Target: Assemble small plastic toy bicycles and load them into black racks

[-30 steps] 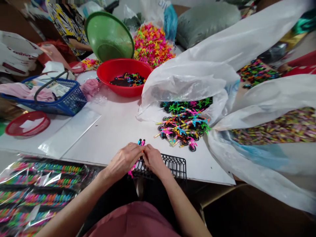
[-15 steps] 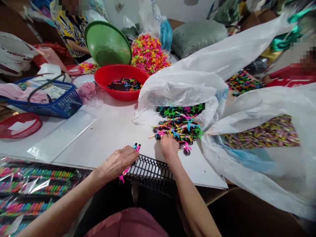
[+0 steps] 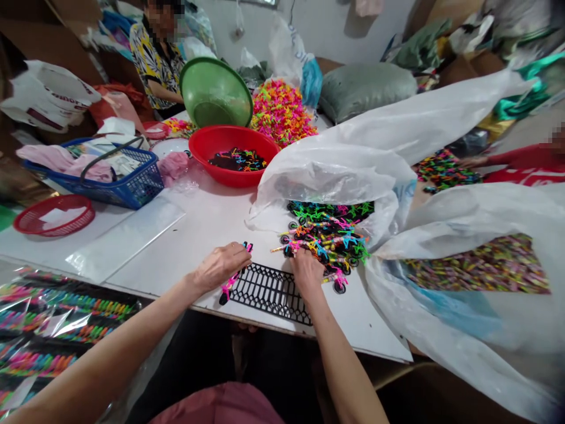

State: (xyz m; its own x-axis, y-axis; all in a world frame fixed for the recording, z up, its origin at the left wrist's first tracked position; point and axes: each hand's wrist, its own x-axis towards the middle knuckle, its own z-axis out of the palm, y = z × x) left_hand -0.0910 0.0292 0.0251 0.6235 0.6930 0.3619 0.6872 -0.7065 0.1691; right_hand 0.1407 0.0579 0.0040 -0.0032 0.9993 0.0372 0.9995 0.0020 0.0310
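Observation:
A black plastic rack (image 3: 271,293) lies at the table's front edge, between my hands. My left hand (image 3: 225,266) has its fingers closed at the rack's left end, on a small pink toy bike (image 3: 228,288) with black wheels. Another bit of pink and blue pokes out past its fingertips. My right hand (image 3: 306,271) reaches into a heap of colourful toy bikes (image 3: 329,238), fingers bent down at the heap's near left edge; what they pinch is hidden. The heap spills from the mouth of a white plastic bag (image 3: 335,165).
At the back left stand a red basin (image 3: 233,176), a tilted green basin (image 3: 216,94) and a blue basket (image 3: 132,182). An open bag (image 3: 468,212) lies right. A person sits at the back left; another's arm reaches in at the right.
The view has tilted up. The black rack now lies flatter on the table, and my left hand has moved with it. My right hand stays at the heap's edge.

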